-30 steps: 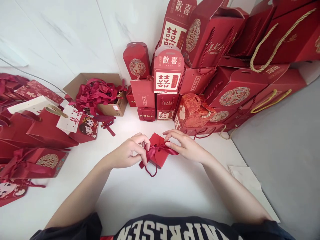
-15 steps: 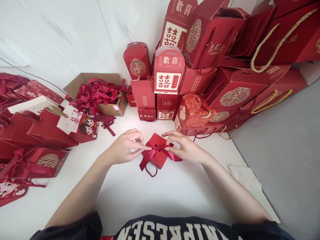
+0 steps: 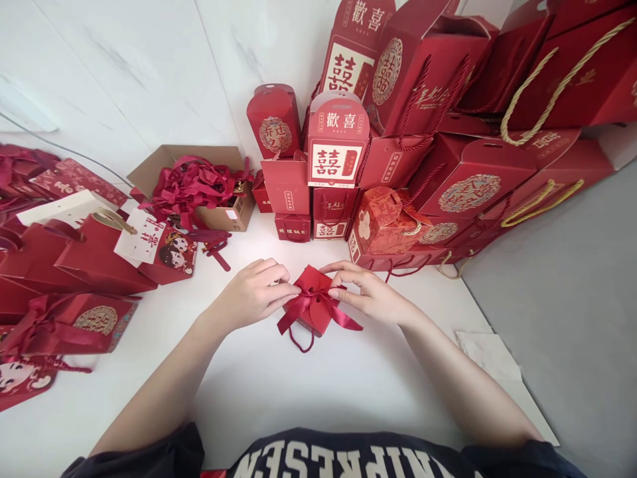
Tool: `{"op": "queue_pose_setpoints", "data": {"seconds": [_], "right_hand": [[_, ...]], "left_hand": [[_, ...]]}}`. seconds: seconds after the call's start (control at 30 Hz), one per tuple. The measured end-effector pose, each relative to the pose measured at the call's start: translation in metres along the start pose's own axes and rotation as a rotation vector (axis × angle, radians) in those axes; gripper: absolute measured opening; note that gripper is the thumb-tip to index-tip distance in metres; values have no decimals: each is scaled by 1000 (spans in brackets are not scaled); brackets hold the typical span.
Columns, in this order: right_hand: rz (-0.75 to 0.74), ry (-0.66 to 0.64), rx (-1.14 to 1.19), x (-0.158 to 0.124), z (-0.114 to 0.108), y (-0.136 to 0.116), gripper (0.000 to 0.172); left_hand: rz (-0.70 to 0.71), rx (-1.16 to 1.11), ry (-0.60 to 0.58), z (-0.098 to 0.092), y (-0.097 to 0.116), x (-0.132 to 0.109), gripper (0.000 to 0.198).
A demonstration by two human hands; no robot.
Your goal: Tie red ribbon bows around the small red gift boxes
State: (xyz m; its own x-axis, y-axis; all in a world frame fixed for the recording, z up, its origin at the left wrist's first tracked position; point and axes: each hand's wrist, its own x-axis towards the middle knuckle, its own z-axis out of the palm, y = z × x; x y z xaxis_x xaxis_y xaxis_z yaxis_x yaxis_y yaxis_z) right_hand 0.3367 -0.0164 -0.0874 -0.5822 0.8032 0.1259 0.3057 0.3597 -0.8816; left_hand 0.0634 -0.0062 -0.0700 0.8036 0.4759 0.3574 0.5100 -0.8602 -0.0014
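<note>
Pinching the ribbon (image 3: 314, 303) (tied atop a small red box (image 3: 310, 279)), left hand (image 3: 256, 293) and right hand (image 3: 374, 297) show 2 closed grips.

Your left hand (image 3: 255, 297) and right hand (image 3: 372, 297) meet in front of you, knuckles up, fingertips close across a narrow gap. On the left, thumb and forefinger (image 3: 290, 291) press together in a pinch, with the other fingers curled above them. The right seems to pinch the same way, though its thumb is partly hidden. Your left forearm (image 3: 164, 392) and right forearm (image 3: 462, 385) are bare and angle inward, wrists straight.
</note>
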Motion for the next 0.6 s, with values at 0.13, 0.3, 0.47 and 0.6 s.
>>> {"op": "queue_pose_setpoints", "data": {"seconds": [0.13,0.3,0.47,0.6], "right_hand": [[-4,2,4,0,0,1,17],[4,9,12,1,1,1,19],[34,15,24,1,4,4,21],[45,-11,90,2,6,8,24]], "left_hand": [[-1,15,-71,0,4,4,24],[-8,158,-59,-1,3,2,22],[-74,-123,15,-2,5,2,9],[-236,-512,-47,4,10,8,23]]}}
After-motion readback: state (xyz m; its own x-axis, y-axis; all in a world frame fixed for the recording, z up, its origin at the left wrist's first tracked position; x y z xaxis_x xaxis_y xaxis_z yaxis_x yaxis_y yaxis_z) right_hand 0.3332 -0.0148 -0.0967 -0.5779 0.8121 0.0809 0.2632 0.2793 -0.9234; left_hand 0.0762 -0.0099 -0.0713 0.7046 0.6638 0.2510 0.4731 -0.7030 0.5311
